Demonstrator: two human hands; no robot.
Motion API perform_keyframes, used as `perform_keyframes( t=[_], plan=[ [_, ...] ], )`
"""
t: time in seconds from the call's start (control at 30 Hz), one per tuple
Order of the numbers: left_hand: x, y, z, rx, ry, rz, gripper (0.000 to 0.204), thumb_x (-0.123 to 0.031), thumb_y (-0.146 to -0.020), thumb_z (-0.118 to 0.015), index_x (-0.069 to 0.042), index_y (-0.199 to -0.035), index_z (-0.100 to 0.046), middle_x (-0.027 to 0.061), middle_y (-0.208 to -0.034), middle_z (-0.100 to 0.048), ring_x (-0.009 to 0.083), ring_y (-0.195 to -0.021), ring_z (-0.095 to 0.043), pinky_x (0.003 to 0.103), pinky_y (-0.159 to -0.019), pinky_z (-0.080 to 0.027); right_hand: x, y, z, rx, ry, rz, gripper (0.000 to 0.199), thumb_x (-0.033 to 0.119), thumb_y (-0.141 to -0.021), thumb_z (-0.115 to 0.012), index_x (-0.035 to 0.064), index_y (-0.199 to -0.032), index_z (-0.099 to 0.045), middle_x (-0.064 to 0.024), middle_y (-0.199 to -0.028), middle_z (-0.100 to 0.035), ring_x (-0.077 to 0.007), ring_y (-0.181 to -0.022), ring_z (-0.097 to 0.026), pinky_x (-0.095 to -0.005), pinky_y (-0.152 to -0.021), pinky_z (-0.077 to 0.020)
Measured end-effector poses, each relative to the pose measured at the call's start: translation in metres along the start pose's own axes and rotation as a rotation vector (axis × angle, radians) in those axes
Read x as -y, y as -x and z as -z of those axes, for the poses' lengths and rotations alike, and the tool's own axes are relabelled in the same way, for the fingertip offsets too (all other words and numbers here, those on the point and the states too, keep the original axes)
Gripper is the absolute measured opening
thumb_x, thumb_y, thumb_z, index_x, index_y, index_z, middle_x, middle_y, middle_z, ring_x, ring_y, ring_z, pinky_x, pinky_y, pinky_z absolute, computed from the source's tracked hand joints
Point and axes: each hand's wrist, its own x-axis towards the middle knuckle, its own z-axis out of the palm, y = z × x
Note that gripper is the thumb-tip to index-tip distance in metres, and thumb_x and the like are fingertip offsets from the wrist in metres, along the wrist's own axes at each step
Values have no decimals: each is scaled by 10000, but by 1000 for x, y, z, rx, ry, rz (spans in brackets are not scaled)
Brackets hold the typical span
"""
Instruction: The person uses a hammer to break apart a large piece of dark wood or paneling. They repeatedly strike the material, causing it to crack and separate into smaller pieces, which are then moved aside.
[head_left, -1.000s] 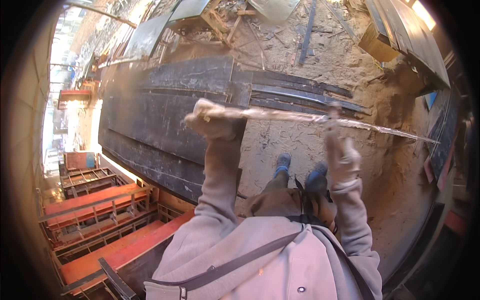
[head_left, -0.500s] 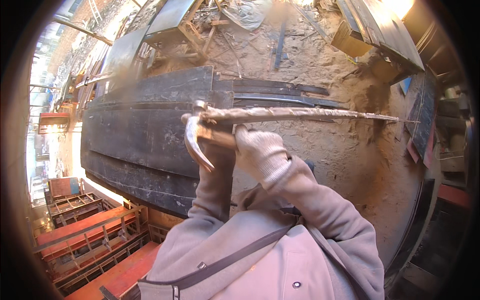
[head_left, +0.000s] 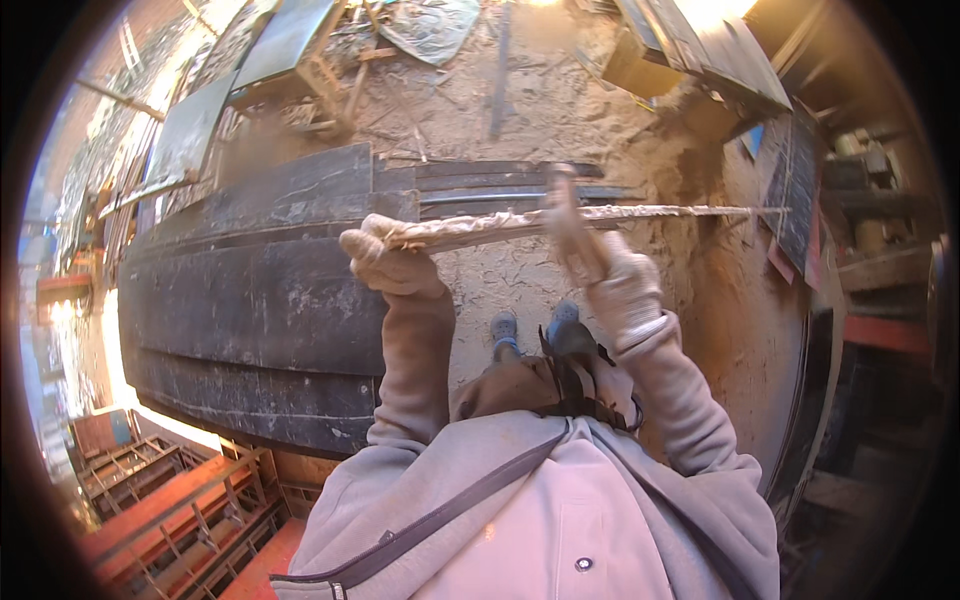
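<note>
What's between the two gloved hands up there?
In the head view, a stretch of the long, dirt-caked metal bar runs between the left hand and the right hand. Both grip it. Sandy ground shows below.

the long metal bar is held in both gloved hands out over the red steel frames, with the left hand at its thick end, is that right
Not quite. In the head view the long metal bar is held over sandy ground beside stacked dark panels. The red steel frames lie lower left, behind the person. The left hand grips the thick end; the right hand holds it further along.
</note>
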Motion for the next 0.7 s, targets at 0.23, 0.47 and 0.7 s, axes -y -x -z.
perform_keyframes(
  t=[0.23, 0.47, 0.7],
  plan=[
    [-53, -40, 27, 403, 326, 578, 775, -675, -1066, -229, -21, -878, -600, 44, -714, -588, 167, -606, -538, 300, -590, -473, -28, 5, 8, -30, -65, -215, 153, 209, -985, -630, 56, -980, -635, -230, -754, -696, -421, -752, -724, -526, -642, -557],
    [-72, -94, 52, 438, 866, 701, 339, -245, -1081, -558, -26, -824, -586, 54, -745, -610, 124, -686, -567, 296, -648, -488, 4, 4, -5, 96, -99, 47, 150, 114, -963, -631, 80, -1108, -654, -188, -770, -691, -331, -685, -715, -420, -585, -561],
    [-82, -111, 61, 572, 829, 616, 377, -221, -1083, -583, -22, -763, -589, 41, -717, -634, 94, -633, -553, 256, -582, -464, -108, 3, 44, 95, 136, -436, 174, 191, -1032, -584, 53, -1048, -688, -213, -866, -727, -337, -790, -740, -453, -692, -601]
  ],
)
